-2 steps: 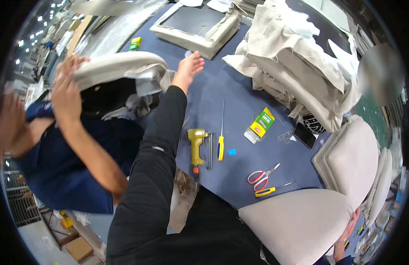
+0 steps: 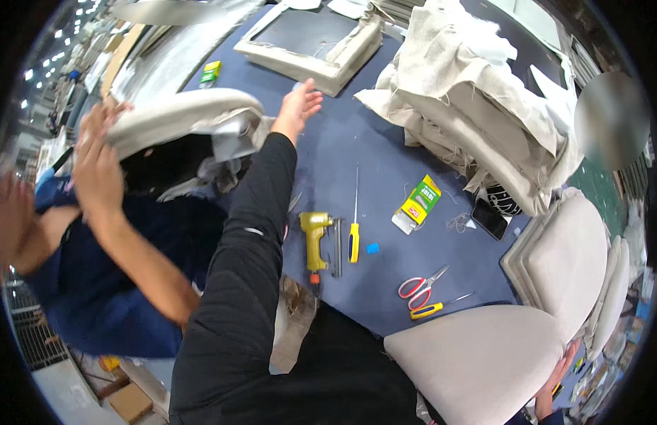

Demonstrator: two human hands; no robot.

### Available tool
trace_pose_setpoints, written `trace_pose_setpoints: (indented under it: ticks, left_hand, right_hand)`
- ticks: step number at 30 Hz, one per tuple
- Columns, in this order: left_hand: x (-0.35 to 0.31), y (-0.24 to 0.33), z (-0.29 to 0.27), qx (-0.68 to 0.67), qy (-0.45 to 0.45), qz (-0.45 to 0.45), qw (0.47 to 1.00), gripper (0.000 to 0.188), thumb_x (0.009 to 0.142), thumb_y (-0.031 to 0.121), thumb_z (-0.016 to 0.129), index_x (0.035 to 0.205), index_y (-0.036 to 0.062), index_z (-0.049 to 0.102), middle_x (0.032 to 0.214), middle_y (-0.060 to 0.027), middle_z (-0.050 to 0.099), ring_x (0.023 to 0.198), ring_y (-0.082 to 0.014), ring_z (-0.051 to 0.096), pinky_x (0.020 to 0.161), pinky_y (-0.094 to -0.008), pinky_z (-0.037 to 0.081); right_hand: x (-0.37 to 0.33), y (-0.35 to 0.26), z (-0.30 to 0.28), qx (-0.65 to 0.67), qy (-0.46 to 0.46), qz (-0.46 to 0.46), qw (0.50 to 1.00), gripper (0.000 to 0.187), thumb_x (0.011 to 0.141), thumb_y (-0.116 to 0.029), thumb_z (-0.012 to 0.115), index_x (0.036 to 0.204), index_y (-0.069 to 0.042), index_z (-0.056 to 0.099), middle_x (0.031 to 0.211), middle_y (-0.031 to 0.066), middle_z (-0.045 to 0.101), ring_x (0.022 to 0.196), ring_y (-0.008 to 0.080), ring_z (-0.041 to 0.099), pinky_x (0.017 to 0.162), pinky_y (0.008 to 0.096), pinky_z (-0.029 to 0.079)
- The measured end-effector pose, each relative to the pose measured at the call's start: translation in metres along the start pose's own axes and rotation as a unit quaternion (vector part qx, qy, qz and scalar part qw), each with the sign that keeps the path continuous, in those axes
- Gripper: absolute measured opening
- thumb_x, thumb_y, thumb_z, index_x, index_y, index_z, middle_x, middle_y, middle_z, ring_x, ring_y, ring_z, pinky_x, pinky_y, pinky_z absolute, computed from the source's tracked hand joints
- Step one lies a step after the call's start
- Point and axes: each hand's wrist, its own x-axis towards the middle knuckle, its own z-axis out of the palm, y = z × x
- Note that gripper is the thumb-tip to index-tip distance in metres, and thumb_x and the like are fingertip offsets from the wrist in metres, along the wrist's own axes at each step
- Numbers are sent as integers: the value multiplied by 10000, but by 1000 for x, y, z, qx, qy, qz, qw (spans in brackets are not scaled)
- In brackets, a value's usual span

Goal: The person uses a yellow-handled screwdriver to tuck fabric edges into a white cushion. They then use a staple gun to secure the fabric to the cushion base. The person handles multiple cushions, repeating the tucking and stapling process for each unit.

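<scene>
My left hand [image 2: 297, 112] reaches out over the blue-grey table with its fingers stretched and nothing in them. It is beside a beige padded chair part [image 2: 194, 113] that a co-worker handles, and below a beige upholstered frame [image 2: 300, 64]. At the lower right my right hand [image 2: 557, 374] grips the edge of a rounded beige upholstered panel [image 2: 477, 358]; the panel hides part of the hand. Between my arms lie a yellow-green staple gun [image 2: 315, 241], a yellow-handled screwdriver [image 2: 354, 243], red-and-white scissors [image 2: 422, 287] and a second, shorter screwdriver [image 2: 427, 310].
A co-worker's hand [image 2: 98, 170] and arm are close on my left. A fabric-draped upholstered piece [image 2: 470, 113] stands at the far right, above stacked panels [image 2: 562, 248]. A green-and-yellow box [image 2: 418, 204], loose thread and a phone [image 2: 489, 217] lie on the table.
The co-worker's hands and the padded chair part have shifted slightly left. My left hand has moved a little left, still stretched out. My right hand keeps its grip on the panel.
</scene>
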Motion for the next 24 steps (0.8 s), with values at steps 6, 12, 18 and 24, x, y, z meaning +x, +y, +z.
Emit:
trace_pose_setpoints:
  ticks: [6,12,18,24]
  left_hand:
    - [132,24,-24,-172,18,12,985,925,987,487,802,1645,14,356,1555,-239,474,1366,-387,567,1232,-519,447]
    - [165,61,36,-262,-88,18,961,727,992,378,711,1548,-25,472,1496,-217,592,1411,-402,576,1243,-602,416]
    - [179,81,-29,143,-86,378,911,707,950,50,753,1572,-39,429,1521,-262,584,1405,-403,591,1198,-601,488]
    - [160,126,-3,-297,26,103,949,568,833,189,815,1305,-84,654,1275,-262,706,1212,-447,695,1035,-599,596]
  right_hand:
    - [-27,-85,29,76,54,108,990,613,1132,-349,404,1625,15,416,1797,208,258,1671,357,232,1367,491,165]
    - [-49,-166,132,139,211,172,952,611,1070,-320,482,1562,40,517,1777,238,305,1662,377,259,1364,502,148]
    - [31,-234,142,203,302,85,927,565,1003,-290,590,1454,43,662,1745,251,384,1647,388,305,1353,497,162]
    - [-6,-238,147,246,336,150,897,552,969,-308,629,1405,23,702,1750,195,398,1616,359,356,1316,469,256]
